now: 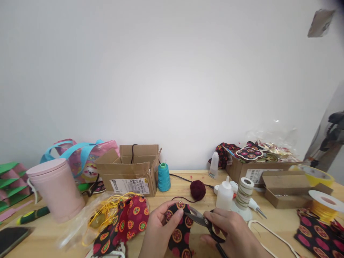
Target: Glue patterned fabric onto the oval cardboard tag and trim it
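Head view: cluttered wooden table (177, 187), pale wall (172, 82) behind; scissors (199, 219) at patterned fabric (177, 235).

At lower centre, the dark circle-patterned cloth piece (177, 234) is looking matt, and the long-bladed, black-handled metal scissors (198, 219) are showing smooth grey blades. The pale wooden worktop (178, 188) is showing fine grain. At left, the pink cylindrical canister (55, 190) is looking smooth; at centre, the round maroon yarn ball (197, 190) is looking fuzzy.

Left hand (160, 225) pinches; right hand (231, 226) curls nearby.
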### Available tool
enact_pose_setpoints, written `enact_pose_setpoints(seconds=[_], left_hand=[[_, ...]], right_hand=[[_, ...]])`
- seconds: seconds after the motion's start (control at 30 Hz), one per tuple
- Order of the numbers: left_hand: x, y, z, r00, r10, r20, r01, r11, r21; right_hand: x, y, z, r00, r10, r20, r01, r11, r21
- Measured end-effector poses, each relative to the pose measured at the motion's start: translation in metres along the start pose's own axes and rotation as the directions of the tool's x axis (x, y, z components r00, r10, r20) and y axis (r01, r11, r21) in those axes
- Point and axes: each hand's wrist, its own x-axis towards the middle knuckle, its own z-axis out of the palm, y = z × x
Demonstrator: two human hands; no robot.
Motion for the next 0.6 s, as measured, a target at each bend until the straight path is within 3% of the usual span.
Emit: enact_pose_setpoints(seconds=[0.6], left_hand=[[0.0, -0.0022, 0.0009, 0.999, -0.035, 0.009, 0.036, 0.998, -0.044]], right_hand=[[0.0006, -0.0012, 0.0028, 0.999, -0.02, -0.029, 0.019, 0.999, -0.046]])
